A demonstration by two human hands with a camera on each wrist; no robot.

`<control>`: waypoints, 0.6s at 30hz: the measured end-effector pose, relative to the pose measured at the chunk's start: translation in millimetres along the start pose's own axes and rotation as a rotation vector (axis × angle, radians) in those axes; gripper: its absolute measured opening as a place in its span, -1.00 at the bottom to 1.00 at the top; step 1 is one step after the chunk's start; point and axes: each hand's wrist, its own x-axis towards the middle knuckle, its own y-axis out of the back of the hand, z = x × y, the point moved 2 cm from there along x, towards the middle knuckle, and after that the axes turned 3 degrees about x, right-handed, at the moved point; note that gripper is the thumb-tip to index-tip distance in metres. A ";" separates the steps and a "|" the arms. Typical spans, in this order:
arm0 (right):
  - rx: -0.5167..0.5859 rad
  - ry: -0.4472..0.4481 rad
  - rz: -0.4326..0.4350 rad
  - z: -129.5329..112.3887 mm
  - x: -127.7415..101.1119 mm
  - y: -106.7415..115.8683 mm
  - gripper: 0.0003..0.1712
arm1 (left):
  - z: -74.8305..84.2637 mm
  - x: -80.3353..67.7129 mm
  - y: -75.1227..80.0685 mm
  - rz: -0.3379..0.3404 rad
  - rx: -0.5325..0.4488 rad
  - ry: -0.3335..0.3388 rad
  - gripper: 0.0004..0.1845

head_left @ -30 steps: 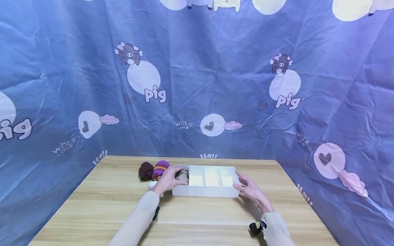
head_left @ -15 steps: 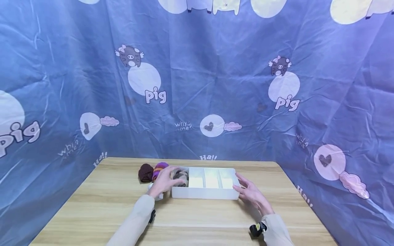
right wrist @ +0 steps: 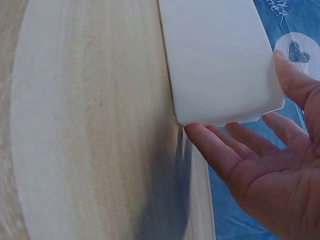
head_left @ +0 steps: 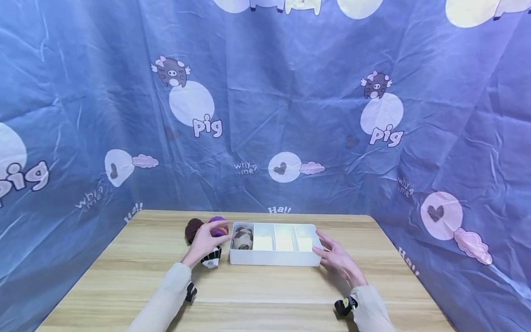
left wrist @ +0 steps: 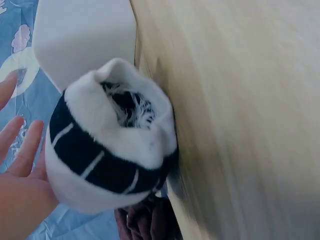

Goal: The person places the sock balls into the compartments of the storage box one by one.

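A white box (head_left: 274, 258) with several compartments stands on the table; a rolled camouflage-patterned sock (head_left: 243, 238) fills its leftmost compartment. My left hand (head_left: 205, 242) is just left of the box, fingers spread and holding nothing. Below that hand lies a rolled black-and-white sock (left wrist: 110, 145), its white cuff opening facing the left wrist camera. Behind the hand are a dark brown rolled sock (head_left: 193, 229) and a purple striped one (head_left: 218, 225), both partly covered. My right hand (head_left: 339, 260) touches the box's right end with extended fingertips, thumb near the front corner.
The wooden table (head_left: 265, 295) reaches back to a blue patterned curtain (head_left: 257, 115) hanging behind and at both sides. Each wrist carries a small black camera, as on the right wrist camera (head_left: 345, 305).
My left hand has let go of the camouflage sock in the left compartment and moved left, out of the box. The black-and-white sock shows more. My right hand stays at the box's end.
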 end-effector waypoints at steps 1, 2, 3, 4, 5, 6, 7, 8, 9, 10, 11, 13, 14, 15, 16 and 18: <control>-0.001 0.000 0.003 -0.2 0.3 0.2 -0.13 | -1.8 -0.8 1.6 -0.005 -0.003 0.004 -0.44; -0.001 -0.001 0.006 -0.3 0.5 0.3 -0.13 | -4.0 -1.4 3.1 -0.010 -0.006 0.005 -0.44; 0.000 -0.001 0.006 -0.2 0.9 0.3 -0.14 | -6.5 -2.2 4.8 -0.016 -0.018 0.008 -0.44; 0.003 0.000 0.004 0.0 1.1 0.0 -0.13 | -9.5 -3.1 6.6 -0.018 -0.026 0.014 -0.44; 0.003 0.001 0.003 0.1 1.1 -0.3 -0.13 | -11.7 -4.0 8.1 -0.029 -0.040 0.020 -0.44; 0.010 0.001 0.000 0.1 0.9 -0.9 -0.12 | -13.4 -5.4 9.5 -0.039 -0.053 0.019 -0.45; 0.014 0.000 -0.004 0.2 0.3 -1.4 -0.12 | -15.2 -6.8 10.8 -0.048 -0.058 0.017 -0.45; 0.017 -0.001 -0.007 0.6 0.0 -1.9 -0.11 | -17.2 -8.4 12.0 -0.056 -0.057 0.015 -0.46; 0.022 -0.001 -0.009 0.9 0.0 -2.3 -0.10 | -18.8 -10.2 13.2 -0.063 -0.053 0.017 -0.46; 0.030 -0.002 -0.012 1.0 0.0 -2.6 -0.10 | -20.5 -11.6 14.1 -0.069 -0.046 0.021 -0.46; 0.034 -0.001 -0.011 1.0 0.1 -2.7 -0.10 | -21.4 -13.1 15.0 -0.074 -0.043 0.022 -0.47; 0.040 0.005 -0.006 0.6 0.8 -2.7 -0.11 | -23.3 -15.6 17.1 -0.081 -0.030 0.031 -0.46; 0.043 0.009 -0.002 0.4 1.5 -2.5 -0.11 | -24.1 -16.4 18.3 -0.086 -0.033 0.042 -0.45; 0.044 0.012 0.000 -0.1 2.1 -2.4 -0.12 | -24.8 -17.3 19.6 -0.090 -0.040 0.054 -0.44; 0.045 0.012 0.002 -0.5 2.3 -2.2 -0.12 | -25.4 -18.2 20.9 -0.095 -0.047 0.065 -0.42; 0.036 0.011 0.008 -1.2 2.3 -2.1 -0.13 | -26.4 -20.1 23.8 -0.110 -0.053 0.076 -0.39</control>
